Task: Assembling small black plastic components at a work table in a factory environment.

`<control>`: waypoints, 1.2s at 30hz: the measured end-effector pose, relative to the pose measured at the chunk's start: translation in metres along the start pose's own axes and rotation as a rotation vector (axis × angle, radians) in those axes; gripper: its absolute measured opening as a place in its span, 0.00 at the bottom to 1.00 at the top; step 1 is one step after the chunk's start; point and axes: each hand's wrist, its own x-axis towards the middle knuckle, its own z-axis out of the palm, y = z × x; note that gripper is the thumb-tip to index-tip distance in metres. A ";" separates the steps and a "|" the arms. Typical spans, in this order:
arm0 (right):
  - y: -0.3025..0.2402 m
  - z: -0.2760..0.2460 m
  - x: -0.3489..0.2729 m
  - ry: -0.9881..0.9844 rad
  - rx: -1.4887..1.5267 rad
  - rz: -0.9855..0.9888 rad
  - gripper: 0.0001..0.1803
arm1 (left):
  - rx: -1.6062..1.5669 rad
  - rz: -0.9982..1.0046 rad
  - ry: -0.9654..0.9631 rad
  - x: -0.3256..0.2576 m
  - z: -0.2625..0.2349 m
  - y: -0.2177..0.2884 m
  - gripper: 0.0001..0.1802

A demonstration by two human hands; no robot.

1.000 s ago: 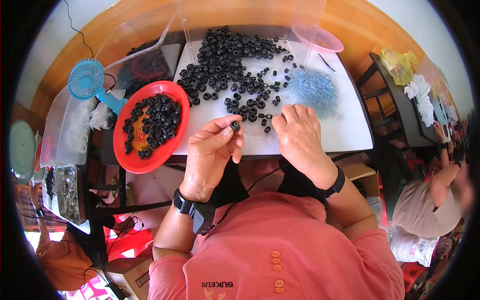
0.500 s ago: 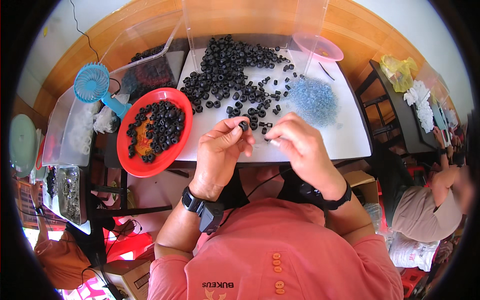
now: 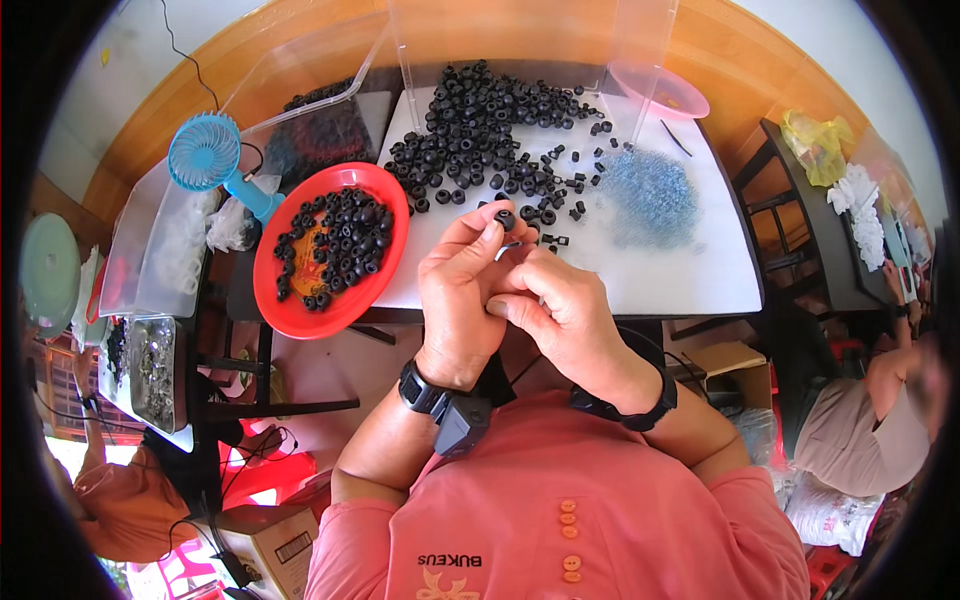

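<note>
Above the near edge of the white tabletop (image 3: 690,275), my left hand (image 3: 455,290) pinches a small black rounded part with a hole (image 3: 505,219) between thumb and fingers. My right hand (image 3: 565,300) is closed against the left one, just below that part. Between the hands shows a thin pale sliver (image 3: 507,250), too small to name; what the right fingers hold is hidden. Beyond them, a heap of similar black parts (image 3: 480,115) spreads over the table, with smaller black pieces (image 3: 555,240) near my hands. Left of my hands, a red oval plate (image 3: 264,265) holds several more rounded parts.
Tiny blue translucent pieces (image 3: 650,200) are heaped at the right. A pink dish (image 3: 692,103) stands behind them, beside a clear plastic panel. A blue fan (image 3: 205,152) and a clear bin (image 3: 145,260) are at the left. Other people sit at both sides.
My right hand has moved left and now meets my left hand. The left hand still holds the black part. The whole view has shifted slightly.
</note>
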 end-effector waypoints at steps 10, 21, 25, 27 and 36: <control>-0.002 0.007 -0.009 0.004 0.163 0.041 0.11 | 0.142 0.030 0.101 -0.007 0.000 -0.005 0.13; 0.010 -0.034 0.022 0.056 0.270 0.179 0.06 | 0.244 0.070 -0.020 -0.007 -0.023 -0.012 0.12; 0.019 -0.034 0.033 0.036 0.292 0.176 0.07 | 0.261 0.030 -0.029 -0.005 -0.020 -0.011 0.12; 0.022 -0.033 0.036 0.004 0.299 0.160 0.06 | 0.263 0.019 -0.036 -0.005 -0.020 -0.009 0.12; 0.023 -0.031 0.034 -0.091 0.513 0.270 0.03 | 0.249 0.000 -0.043 -0.004 -0.023 -0.010 0.10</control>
